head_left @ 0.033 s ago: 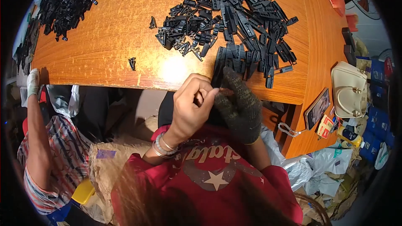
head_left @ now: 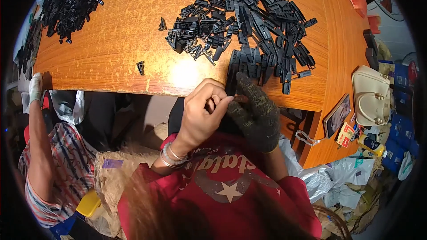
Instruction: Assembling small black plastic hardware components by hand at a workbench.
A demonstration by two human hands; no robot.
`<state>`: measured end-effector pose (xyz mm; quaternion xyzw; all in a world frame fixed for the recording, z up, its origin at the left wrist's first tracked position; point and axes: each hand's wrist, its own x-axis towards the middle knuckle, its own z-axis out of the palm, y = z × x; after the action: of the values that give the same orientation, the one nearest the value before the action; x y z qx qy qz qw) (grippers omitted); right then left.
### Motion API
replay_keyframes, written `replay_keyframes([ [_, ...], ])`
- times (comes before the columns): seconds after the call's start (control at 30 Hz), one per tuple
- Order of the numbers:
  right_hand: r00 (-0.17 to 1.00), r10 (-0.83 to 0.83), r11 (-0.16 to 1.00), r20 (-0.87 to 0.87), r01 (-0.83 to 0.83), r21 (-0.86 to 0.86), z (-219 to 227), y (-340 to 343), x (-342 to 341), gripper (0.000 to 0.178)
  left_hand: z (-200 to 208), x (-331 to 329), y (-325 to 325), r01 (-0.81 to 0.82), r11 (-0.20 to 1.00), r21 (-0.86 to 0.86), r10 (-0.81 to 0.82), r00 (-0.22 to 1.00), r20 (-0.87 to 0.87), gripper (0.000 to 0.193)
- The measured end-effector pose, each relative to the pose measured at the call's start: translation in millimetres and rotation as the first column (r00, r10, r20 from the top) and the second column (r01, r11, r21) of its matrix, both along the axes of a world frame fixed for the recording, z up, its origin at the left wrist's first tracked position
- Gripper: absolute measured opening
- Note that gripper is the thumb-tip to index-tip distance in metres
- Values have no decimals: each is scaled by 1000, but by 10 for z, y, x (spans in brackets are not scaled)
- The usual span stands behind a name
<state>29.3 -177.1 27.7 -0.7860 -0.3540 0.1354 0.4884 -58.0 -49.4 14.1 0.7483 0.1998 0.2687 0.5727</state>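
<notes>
My bare left hand (head_left: 205, 110), with bracelets at the wrist, is closed at the table's front edge, its thumb and fingertips pressed together. Beside it my right hand (head_left: 256, 118), in a dark knitted glove, is bent with thumb and forefinger toward the left fingertips. Whatever the two hands pinch between them is too small and hidden to name. A long black plastic piece (head_left: 231, 79) stands just beyond the fingertips; whether a hand touches it I cannot tell. Right past the hands lies a heap of long black plastic parts (head_left: 262, 26), with smaller black clips (head_left: 195, 29) to its left.
Two stray clips lie apart, one a small black clip (head_left: 140, 67) near the front edge. Another black heap (head_left: 78, 2) covers the wooden table's (head_left: 120, 31) far left. A co-worker's gloved hand (head_left: 35, 86) rests at the left edge. At right are a phone (head_left: 336, 115) and cream handbag (head_left: 370, 95).
My right gloved hand has shifted very slightly to the right, so the gap at the fingertips is a little wider. The parts on the table have not moved.
</notes>
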Motion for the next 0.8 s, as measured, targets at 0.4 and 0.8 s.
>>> replay_keyframes([
  [0.4, 978, 156, 983, 136, -140, -118, 111, 30, 70, 43, 25, -32, 278, 393, 839, -376, -405, 913, 49, 16],
  [0.8, 714, -263, 938, -649, 347, 2, 156, -54, 101, 31, -216, 167, 543, 95, 665, 741, -57, 995, -77, 19],
])
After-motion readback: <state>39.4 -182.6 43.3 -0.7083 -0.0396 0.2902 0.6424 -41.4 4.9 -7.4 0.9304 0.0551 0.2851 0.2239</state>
